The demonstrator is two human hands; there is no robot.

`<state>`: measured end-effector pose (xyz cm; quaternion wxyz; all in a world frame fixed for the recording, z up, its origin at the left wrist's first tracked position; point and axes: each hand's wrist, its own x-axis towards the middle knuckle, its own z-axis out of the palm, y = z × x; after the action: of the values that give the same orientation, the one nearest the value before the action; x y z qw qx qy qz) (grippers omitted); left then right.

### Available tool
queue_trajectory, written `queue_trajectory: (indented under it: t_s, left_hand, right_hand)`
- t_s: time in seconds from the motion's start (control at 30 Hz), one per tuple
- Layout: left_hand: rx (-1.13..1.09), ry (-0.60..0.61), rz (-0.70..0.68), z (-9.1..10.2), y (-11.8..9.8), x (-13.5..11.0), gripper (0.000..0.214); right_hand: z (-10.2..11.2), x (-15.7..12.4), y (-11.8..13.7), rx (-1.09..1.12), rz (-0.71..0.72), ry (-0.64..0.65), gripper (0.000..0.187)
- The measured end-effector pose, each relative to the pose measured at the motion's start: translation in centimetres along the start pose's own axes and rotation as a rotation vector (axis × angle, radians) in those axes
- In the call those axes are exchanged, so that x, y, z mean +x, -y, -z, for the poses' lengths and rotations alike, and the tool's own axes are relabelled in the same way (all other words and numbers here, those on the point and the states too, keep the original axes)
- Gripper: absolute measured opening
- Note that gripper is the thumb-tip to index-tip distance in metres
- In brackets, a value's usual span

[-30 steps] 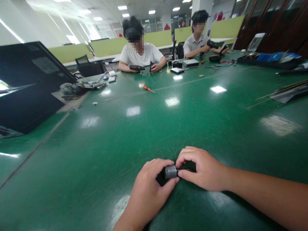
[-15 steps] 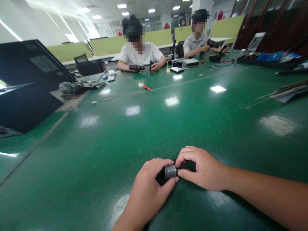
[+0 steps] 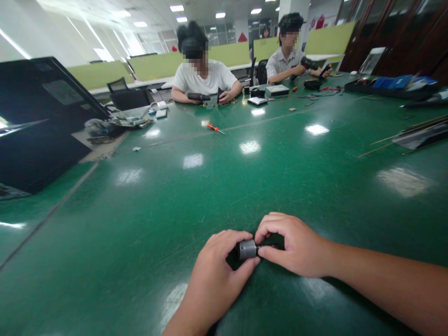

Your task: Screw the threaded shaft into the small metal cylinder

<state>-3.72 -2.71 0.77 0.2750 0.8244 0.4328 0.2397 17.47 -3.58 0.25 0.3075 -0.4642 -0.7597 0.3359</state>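
Note:
A small grey metal cylinder (image 3: 248, 249) with a thin dark shaft lies on its side, low over the green tabletop (image 3: 168, 205). Its exact kind is unclear. My left hand (image 3: 217, 270) curls around the cylinder from the left, thumb below and fingers above, closed on it. From the right, my right hand (image 3: 297, 242) pinches the shaft end between thumb and fingertips, right beside the cylinder. The far end of the shaft sits in the shadow under my right palm.
An orange-handled screwdriver (image 3: 215, 128) lies farther off. To the left stands a large black panel (image 3: 42, 130). Thin rods (image 3: 416, 135) and a black tray (image 3: 388, 88) are at right. Across the table, a person in white (image 3: 206, 77) and another in a shirt (image 3: 283, 63) hold power drills.

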Motion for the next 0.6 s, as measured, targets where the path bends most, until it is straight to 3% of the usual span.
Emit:
queue_trajectory:
  t_s: [0.6]
  left_hand:
    - [0.005, 0.001, -0.005, -0.02, -0.02, 0.09, 0.032]
  right_hand:
    - [0.10, 0.10, 0.04, -0.012, -0.013, 0.003, 0.010]
